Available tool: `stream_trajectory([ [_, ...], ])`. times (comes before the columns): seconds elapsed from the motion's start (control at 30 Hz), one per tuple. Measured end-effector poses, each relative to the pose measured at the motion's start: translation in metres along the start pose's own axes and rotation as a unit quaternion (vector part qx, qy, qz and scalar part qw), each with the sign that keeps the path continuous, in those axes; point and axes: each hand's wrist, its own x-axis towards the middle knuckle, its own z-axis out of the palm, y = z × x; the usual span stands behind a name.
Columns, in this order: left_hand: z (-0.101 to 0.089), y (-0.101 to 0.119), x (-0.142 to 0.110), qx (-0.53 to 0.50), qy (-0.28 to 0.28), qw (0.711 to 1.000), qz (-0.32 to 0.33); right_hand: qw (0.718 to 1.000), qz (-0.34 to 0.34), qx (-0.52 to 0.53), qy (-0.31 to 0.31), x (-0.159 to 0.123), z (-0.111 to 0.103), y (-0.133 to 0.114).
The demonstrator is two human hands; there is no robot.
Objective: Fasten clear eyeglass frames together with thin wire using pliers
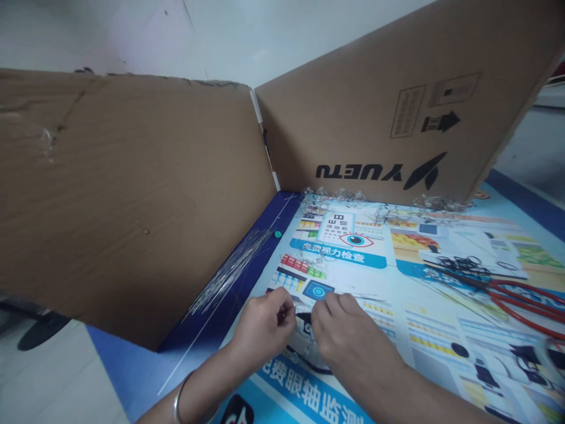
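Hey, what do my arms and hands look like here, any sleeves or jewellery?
Your left forearm and right forearm show no sleeves. A slim, shiny silvery bangle circles the left wrist; none shows on the right. Neither grip wears a glove.

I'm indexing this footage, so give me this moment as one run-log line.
left hand: fingers curled, grip unclear; right hand: fingers curled, grip unclear; thin strands: beside cardboard; red-handled scissors: right of hands

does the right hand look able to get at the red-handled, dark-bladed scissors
Probably yes: the red-handled, dark-bladed scissors lie to the right of the right hand, mostly uncovered, with nothing tall between them; small black loops crowd only the blade end.
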Motion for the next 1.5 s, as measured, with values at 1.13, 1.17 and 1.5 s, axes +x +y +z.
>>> stream_trajectory([
  [1.13, -0.0005, -0.0017, -0.0035, 0.042, 0.012, 0.999, 0.027, 1.000, 0.003, 0.013, 0.007, -0.0007, -0.0024, 0.0043],
  [1.17, -0.0001, -0.0018, -0.0038, 0.047, 0.013, 0.998, 0.031, 1.000, 0.002, 0.013, 0.007, -0.0009, -0.0023, 0.0044],
  [1.5, 0.0013, 0.0041, -0.0061, 0.084, 0.039, 0.992, 0.085, 0.999, 0.005, 0.032, -0.016, -0.0010, -0.0019, 0.0023],
])
